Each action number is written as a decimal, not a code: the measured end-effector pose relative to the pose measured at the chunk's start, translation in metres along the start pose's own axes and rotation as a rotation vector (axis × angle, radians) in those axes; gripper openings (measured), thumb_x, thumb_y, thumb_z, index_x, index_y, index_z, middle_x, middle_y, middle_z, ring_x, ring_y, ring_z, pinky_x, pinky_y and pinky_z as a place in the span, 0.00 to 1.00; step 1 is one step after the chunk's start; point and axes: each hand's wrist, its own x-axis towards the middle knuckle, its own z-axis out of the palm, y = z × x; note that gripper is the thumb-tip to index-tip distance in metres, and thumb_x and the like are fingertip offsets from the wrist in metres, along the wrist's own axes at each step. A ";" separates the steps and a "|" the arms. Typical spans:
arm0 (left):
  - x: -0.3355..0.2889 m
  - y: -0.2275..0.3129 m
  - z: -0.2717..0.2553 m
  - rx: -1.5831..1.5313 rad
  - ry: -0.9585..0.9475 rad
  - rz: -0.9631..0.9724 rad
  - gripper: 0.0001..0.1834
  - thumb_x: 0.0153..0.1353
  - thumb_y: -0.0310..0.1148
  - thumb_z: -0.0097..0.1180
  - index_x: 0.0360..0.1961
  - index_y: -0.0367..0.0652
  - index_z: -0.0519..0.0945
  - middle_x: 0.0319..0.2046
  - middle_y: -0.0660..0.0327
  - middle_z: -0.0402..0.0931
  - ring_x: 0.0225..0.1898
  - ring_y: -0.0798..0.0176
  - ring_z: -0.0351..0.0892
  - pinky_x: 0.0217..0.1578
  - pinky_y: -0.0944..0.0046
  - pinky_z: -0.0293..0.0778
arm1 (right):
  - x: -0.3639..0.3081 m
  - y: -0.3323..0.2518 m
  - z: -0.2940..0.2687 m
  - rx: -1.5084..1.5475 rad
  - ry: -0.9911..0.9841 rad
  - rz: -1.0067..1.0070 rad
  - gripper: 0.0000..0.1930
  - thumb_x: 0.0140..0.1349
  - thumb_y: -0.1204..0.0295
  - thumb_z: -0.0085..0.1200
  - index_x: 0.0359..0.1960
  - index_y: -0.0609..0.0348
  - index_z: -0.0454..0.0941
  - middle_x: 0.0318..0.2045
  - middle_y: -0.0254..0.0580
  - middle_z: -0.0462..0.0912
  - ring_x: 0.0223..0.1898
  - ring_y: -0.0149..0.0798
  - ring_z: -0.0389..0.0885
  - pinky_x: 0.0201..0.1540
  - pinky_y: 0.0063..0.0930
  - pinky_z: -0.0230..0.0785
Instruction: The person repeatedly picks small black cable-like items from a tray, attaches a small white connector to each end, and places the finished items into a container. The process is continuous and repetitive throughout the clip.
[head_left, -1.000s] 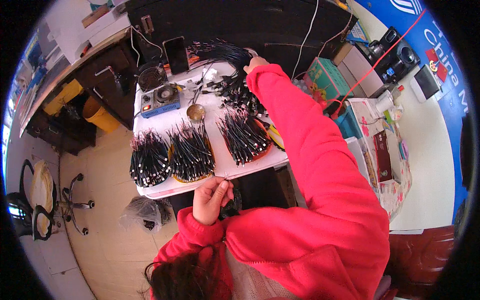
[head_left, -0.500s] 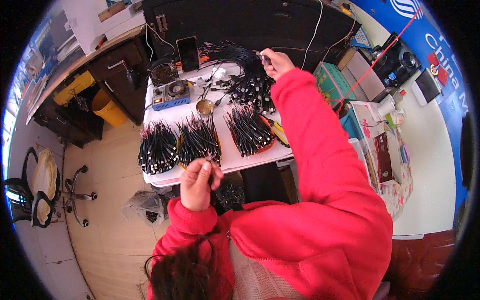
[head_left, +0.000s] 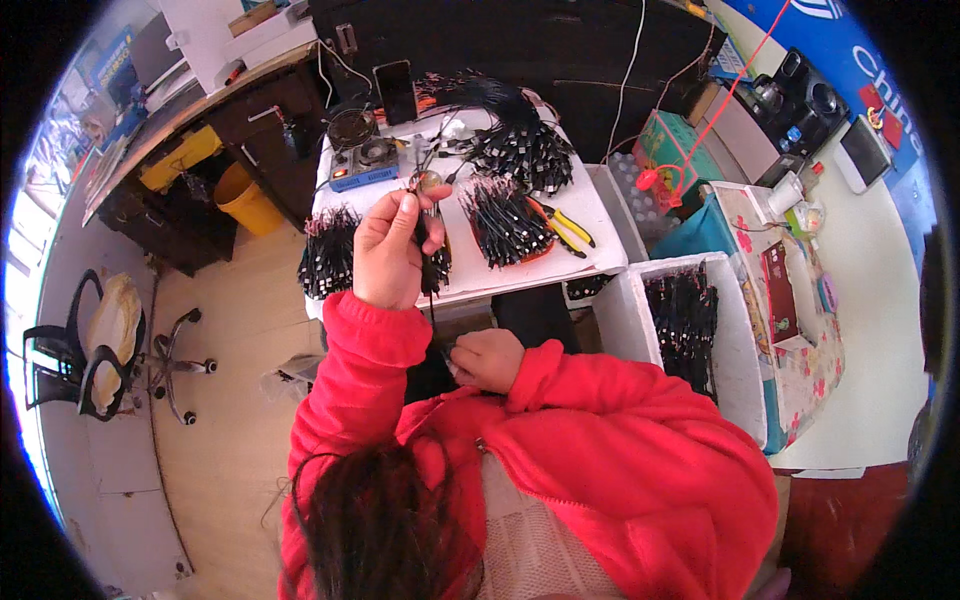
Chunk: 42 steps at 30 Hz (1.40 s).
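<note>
Black cables (head_left: 525,155) everywhere: loose heap at the back of the white table (head_left: 592,200), sheaves along its front, more standing in a white foam box (head_left: 645,335) to the right. Right sheaf (head_left: 507,222) rests on an orange-red tray; left sheaf (head_left: 328,252) near the table's left edge. Left hand (head_left: 388,258) raised over the table's front edge, thumb and fingertips together; right hand (head_left: 487,360) low by the lap, fingers curled, cannot tell whether they close on anything. Blue benchtop unit (head_left: 363,178) with a red switch, beyond the left hand. Yellow-handled pliers (head_left: 572,232) beside the right sheaf. Small round tin (head_left: 431,181) appears right at the left fingertips; touching or apart, cannot tell. Smallest: one single cable (head_left: 432,312), apparently clamped in the left pinch, tail hanging below; tip too fine to make out. Handling, my judgement: pinch close to the end so it doesn't wobble, keep the tail off the sheaves, keep knuckles away from the blue unit, possibly hot. Writing, biggest first: blue banner (head_left: 882,48), white emblem and large white letters, cut off by the rim; dark-red box (head_left: 780,290), marks too small to read; cables, no readable label.
</note>
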 end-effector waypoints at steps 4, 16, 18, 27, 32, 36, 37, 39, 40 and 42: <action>-0.032 0.005 0.006 0.114 0.006 0.068 0.09 0.69 0.28 0.41 0.34 0.38 0.73 0.37 0.54 0.78 0.21 0.74 0.61 0.24 0.75 0.60 | 0.006 0.017 -0.018 0.297 -0.435 0.260 0.10 0.58 0.63 0.55 0.30 0.58 0.75 0.24 0.43 0.77 0.28 0.48 0.77 0.33 0.41 0.69; -0.096 -0.015 0.000 0.322 -0.102 0.026 0.08 0.67 0.27 0.46 0.38 0.33 0.74 0.34 0.53 0.78 0.20 0.77 0.60 0.23 0.77 0.60 | 0.086 0.005 -0.130 1.066 0.286 0.399 0.07 0.62 0.73 0.55 0.36 0.66 0.81 0.34 0.38 0.80 0.32 0.24 0.76 0.34 0.17 0.69; -0.099 -0.016 -0.003 0.383 -0.079 0.037 0.08 0.67 0.27 0.46 0.39 0.33 0.74 0.35 0.53 0.79 0.21 0.76 0.61 0.24 0.77 0.61 | 0.085 0.002 -0.128 1.007 0.329 0.352 0.07 0.61 0.75 0.55 0.36 0.67 0.81 0.35 0.40 0.81 0.32 0.25 0.76 0.35 0.17 0.70; -0.072 -0.014 0.012 0.367 0.224 0.136 0.08 0.68 0.26 0.45 0.42 0.34 0.75 0.30 0.59 0.79 0.22 0.73 0.71 0.22 0.75 0.64 | 0.089 -0.018 -0.109 0.483 0.489 0.138 0.06 0.56 0.82 0.56 0.35 0.64 0.82 0.29 0.41 0.80 0.27 0.31 0.79 0.28 0.22 0.71; -0.068 -0.022 0.025 0.233 0.260 0.097 0.08 0.67 0.27 0.47 0.42 0.34 0.76 0.25 0.64 0.75 0.20 0.78 0.65 0.19 0.79 0.58 | 0.081 -0.012 -0.107 0.515 0.447 0.234 0.06 0.57 0.79 0.58 0.37 0.66 0.81 0.30 0.38 0.80 0.29 0.28 0.79 0.30 0.18 0.70; -0.071 -0.025 0.023 0.206 0.194 0.046 0.08 0.67 0.27 0.47 0.42 0.34 0.76 0.24 0.63 0.76 0.19 0.79 0.63 0.19 0.79 0.56 | 0.072 -0.002 -0.110 1.051 0.378 0.463 0.06 0.59 0.78 0.57 0.37 0.68 0.79 0.34 0.38 0.80 0.34 0.26 0.78 0.39 0.18 0.70; -0.072 -0.026 0.023 0.200 0.189 0.032 0.09 0.67 0.27 0.47 0.43 0.33 0.76 0.24 0.62 0.76 0.19 0.79 0.63 0.19 0.79 0.55 | 0.070 -0.001 -0.110 1.063 0.374 0.446 0.06 0.59 0.78 0.57 0.36 0.68 0.79 0.33 0.37 0.79 0.34 0.25 0.78 0.37 0.17 0.70; -0.072 -0.027 0.024 0.242 0.191 0.046 0.09 0.67 0.26 0.47 0.43 0.33 0.76 0.24 0.62 0.76 0.19 0.78 0.63 0.19 0.79 0.56 | 0.070 -0.002 -0.110 1.075 0.369 0.435 0.06 0.59 0.78 0.58 0.36 0.68 0.79 0.31 0.35 0.79 0.33 0.24 0.78 0.33 0.16 0.70; -0.072 -0.027 0.025 0.266 0.193 0.054 0.09 0.67 0.26 0.47 0.43 0.33 0.76 0.24 0.62 0.76 0.19 0.78 0.63 0.19 0.78 0.56 | 0.071 -0.003 -0.110 1.034 0.394 0.417 0.06 0.59 0.78 0.57 0.36 0.68 0.79 0.31 0.35 0.79 0.33 0.23 0.78 0.33 0.16 0.70; -0.072 -0.026 0.027 0.293 0.189 0.059 0.09 0.67 0.26 0.47 0.43 0.33 0.76 0.24 0.62 0.76 0.19 0.78 0.63 0.19 0.78 0.57 | 0.073 -0.004 -0.110 0.932 0.422 0.377 0.05 0.59 0.78 0.57 0.35 0.68 0.79 0.31 0.34 0.78 0.32 0.23 0.78 0.33 0.16 0.70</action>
